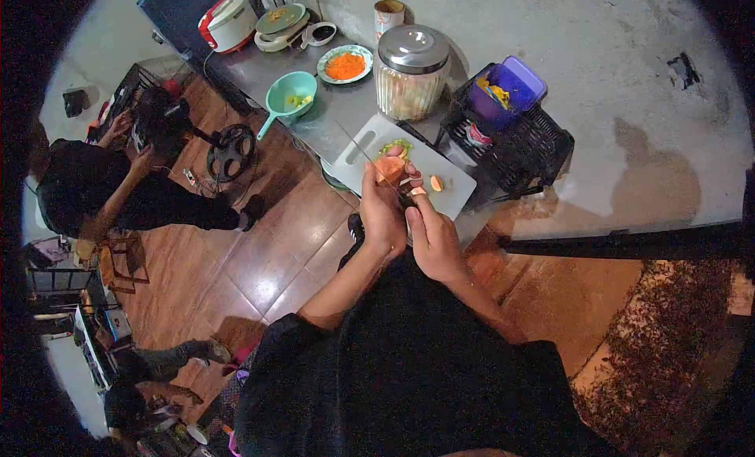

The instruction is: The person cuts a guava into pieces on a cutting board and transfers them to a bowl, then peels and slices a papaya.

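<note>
My left hand (381, 217) is closed around a thick orange carrot piece (389, 170), held above the white cutting board (464, 191). In my right hand (432, 241) is a knife (359, 148). Its thin blade points up and to the left, across the carrot piece; my fingers hide most of the handle. On the board lie a small orange chunk (436, 183) and some green scraps (403, 145).
Behind the board are a lidded glass jar (413, 75), a plate of orange shreds (346, 65) and a teal strainer (291, 93). A black crate (543, 150) with a purple container (503, 95) stands right. A person (86, 182) sits left; another (134, 402) is lower left.
</note>
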Available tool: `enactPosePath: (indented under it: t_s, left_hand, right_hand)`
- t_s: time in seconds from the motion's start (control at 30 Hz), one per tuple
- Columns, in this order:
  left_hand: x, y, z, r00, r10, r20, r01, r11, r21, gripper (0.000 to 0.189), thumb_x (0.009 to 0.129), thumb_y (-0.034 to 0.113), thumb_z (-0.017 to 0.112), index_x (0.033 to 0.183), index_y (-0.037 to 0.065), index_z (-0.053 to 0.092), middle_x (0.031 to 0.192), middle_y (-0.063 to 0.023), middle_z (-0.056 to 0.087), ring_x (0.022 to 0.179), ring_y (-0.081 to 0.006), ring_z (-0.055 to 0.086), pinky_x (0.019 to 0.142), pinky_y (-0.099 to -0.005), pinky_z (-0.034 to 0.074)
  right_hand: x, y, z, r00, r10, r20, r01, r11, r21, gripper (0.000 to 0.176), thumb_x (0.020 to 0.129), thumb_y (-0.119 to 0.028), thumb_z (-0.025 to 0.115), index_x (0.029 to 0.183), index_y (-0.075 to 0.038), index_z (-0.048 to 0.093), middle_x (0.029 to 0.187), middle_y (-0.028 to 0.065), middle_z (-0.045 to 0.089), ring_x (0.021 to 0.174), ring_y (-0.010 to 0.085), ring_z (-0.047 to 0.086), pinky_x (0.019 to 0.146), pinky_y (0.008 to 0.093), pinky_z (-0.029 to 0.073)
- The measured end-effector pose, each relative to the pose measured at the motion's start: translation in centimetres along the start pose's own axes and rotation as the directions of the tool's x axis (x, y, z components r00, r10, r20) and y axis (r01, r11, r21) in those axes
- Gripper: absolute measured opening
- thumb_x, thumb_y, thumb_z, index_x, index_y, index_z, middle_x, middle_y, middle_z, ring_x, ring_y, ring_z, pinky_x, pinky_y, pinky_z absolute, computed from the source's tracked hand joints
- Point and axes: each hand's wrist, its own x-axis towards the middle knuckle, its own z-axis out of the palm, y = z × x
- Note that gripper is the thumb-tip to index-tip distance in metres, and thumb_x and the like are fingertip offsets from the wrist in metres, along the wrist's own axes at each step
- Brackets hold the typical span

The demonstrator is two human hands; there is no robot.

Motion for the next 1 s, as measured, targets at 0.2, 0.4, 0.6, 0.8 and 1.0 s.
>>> enactPosePath:
  t_s: [0.2,0.4,0.6,0.8,1.0]
  left_hand:
    - [0.1,-0.4,-0.2,0.999,-0.024,-0.030,0.024,1.000,-0.019,0.053,0.099,0.040,0.022,0.127,0.003,0.048,0.096,-0.0055,0.058,0.091,-0.0190,0.054,0.086,-0.0316,0.044]
    - [0.4,-0.8,-0.3,0.996,-0.016,-0.082,0.010,0.997,-0.082,0.048,0.099,0.036,0.023,0.120,0.003,0.051,0.094,-0.0073,0.058,0.089,-0.0207,0.055,0.085,-0.0331,0.046]
    - [0.9,-1.2,-0.9,0.995,0.002,-0.104,-0.014,0.993,-0.115,0.045,0.099,0.031,0.023,0.118,0.001,0.051,0.091,-0.0095,0.059,0.088,-0.0220,0.056,0.085,-0.0336,0.045]
    - [1.0,-1.4,-1.0,0.989,0.002,-0.145,-0.015,0.995,-0.094,0.042,0.098,0.030,0.025,0.114,0.001,0.052,0.089,-0.0102,0.059,0.087,-0.0227,0.057,0.087,-0.0341,0.045]
    - [1.2,-1.8,-0.9,0.980,-0.068,-0.185,0.038,0.987,-0.158,0.035,0.096,0.026,0.031,0.105,0.001,0.054,0.088,-0.0105,0.059,0.086,-0.0228,0.057,0.088,-0.0339,0.045]
  right_hand:
    - [0.0,-0.2,0.2,0.999,-0.034,-0.020,0.033,0.999,-0.040,0.026,0.097,-0.018,0.045,0.112,0.003,0.048,0.083,0.0280,0.061,0.077,0.0483,0.058,0.065,0.0538,0.044]
    - [0.0,0.2,0.7,0.999,-0.028,-0.024,0.023,0.979,-0.203,0.025,0.096,-0.019,0.046,0.111,0.001,0.047,0.081,0.0270,0.060,0.075,0.0471,0.058,0.063,0.0539,0.044]
    - [0.2,0.3,0.8,0.998,0.051,0.034,-0.044,0.979,-0.198,0.027,0.097,-0.019,0.045,0.115,0.000,0.045,0.085,0.0283,0.060,0.079,0.0484,0.057,0.066,0.0546,0.044]
    - [0.2,0.9,1.2,0.988,0.139,0.072,-0.125,0.977,-0.172,0.030,0.097,-0.018,0.043,0.120,0.001,0.044,0.089,0.0293,0.060,0.086,0.0493,0.056,0.070,0.0550,0.042]
    - [0.3,0.7,1.0,0.993,0.114,0.019,-0.109,0.980,-0.169,0.030,0.098,-0.020,0.043,0.119,0.001,0.043,0.098,0.0294,0.058,0.090,0.0492,0.055,0.073,0.0543,0.042]
